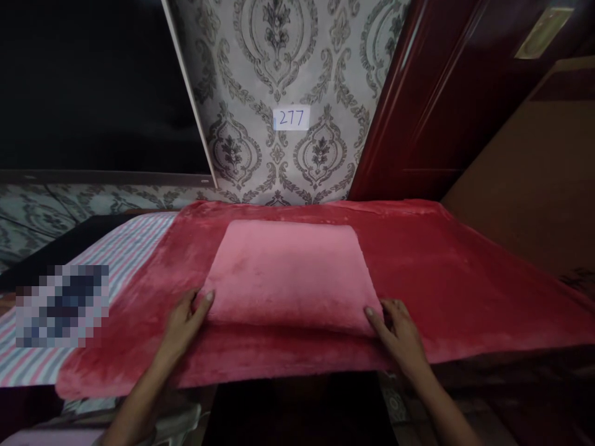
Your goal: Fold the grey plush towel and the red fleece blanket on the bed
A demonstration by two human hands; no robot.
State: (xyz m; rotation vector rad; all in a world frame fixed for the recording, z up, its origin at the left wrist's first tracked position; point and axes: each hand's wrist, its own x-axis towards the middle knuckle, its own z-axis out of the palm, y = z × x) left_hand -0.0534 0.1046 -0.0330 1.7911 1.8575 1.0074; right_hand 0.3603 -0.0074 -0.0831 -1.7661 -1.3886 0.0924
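A pink plush cloth (290, 266), perhaps a towel, lies as a flat rectangle on a red plush blanket (432, 272). Its near edge is slightly raised, with a dark shadow beneath. My left hand (187, 316) grips the near left corner, thumb on top and the other fingers partly hidden at the side. At the near right corner, my right hand (395, 325) pinches the cloth in the same way, its fingers curled by the edge.
A striped cloth (139, 238) spreads out at the left, with a pixelated patch (62, 306) over it. Behind are a dark screen (93, 87), patterned wallpaper with a paper label "277" (291, 118), and a dark red door (427, 93). A brown cardboard-like panel (534, 186) stands right.
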